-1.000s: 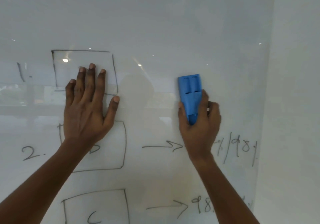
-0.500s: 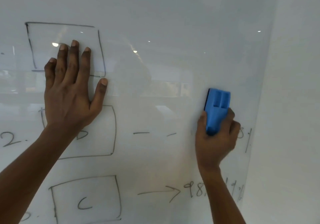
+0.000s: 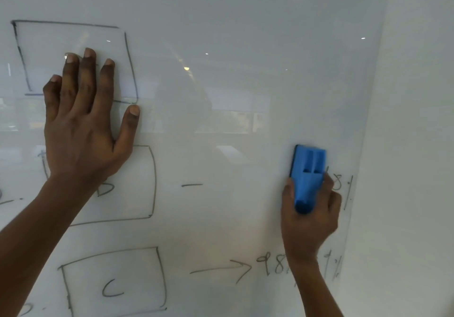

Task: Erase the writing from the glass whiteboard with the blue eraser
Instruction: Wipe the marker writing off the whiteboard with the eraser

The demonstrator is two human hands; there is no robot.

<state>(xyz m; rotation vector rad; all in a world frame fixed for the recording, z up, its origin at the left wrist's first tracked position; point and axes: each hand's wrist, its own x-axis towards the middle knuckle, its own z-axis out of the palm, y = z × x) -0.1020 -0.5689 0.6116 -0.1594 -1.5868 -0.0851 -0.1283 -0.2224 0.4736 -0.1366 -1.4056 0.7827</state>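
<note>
Head view: right hand [image 3: 310,221] low right, fingers [image 3: 288,194] wrapped round blue eraser [image 3: 308,176], pad flat on glass whiteboard [image 3: 245,46], over middle-row writing near right edge. Farther left, left hand [image 3: 83,125] spread flat on glass, fingers straight, bracing across boxes [image 3: 131,66]. Judgement: keep pad flat, pressure firm, strokes overlapping; take leftover figures [image 3: 337,184] just beside eraser, then dash [image 3: 192,184] to left. Row C text [image 3: 111,291] not yet wiped.

Glass whiteboard [image 3: 245,34] glossy, reflective; blue eraser [image 3: 308,176] smooth matt plastic.
</note>
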